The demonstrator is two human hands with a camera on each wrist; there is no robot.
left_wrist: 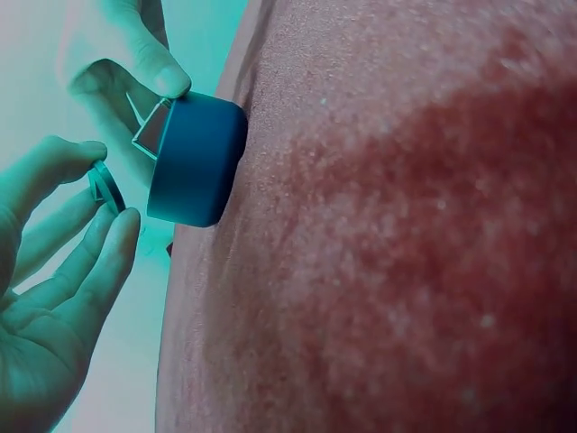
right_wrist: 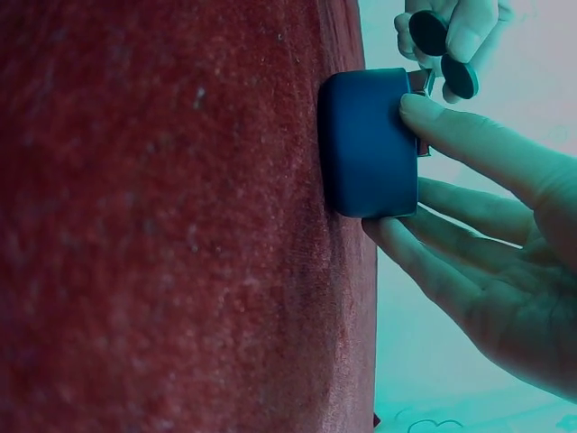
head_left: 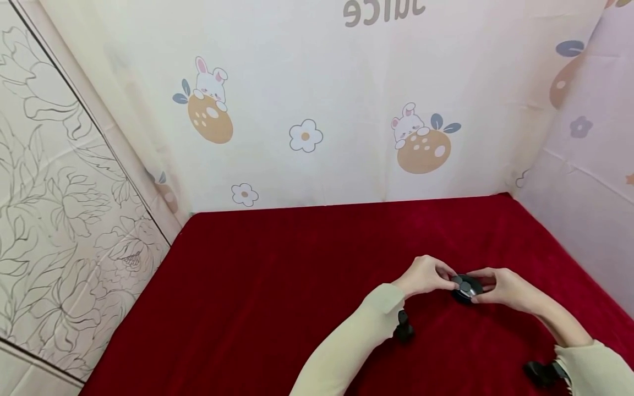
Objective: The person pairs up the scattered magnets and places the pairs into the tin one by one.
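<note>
On red cloth, both hands gripping: left probably discs, right round case.

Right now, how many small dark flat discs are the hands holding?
2, both pinched in the left hand above the round dark container: one small dark flat disc, another beside it. More may sit hidden inside.

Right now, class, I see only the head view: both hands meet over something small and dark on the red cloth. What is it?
Observer: The right wrist view shows a thick, round dark box sitting flat on the red cloth.
Operator: Who holds it?
Observer: The right hand grips its sides between thumb and fingers.
Operator: And the other hand?
Observer: The left hand pinches two small dark discs just above the box.
</note>
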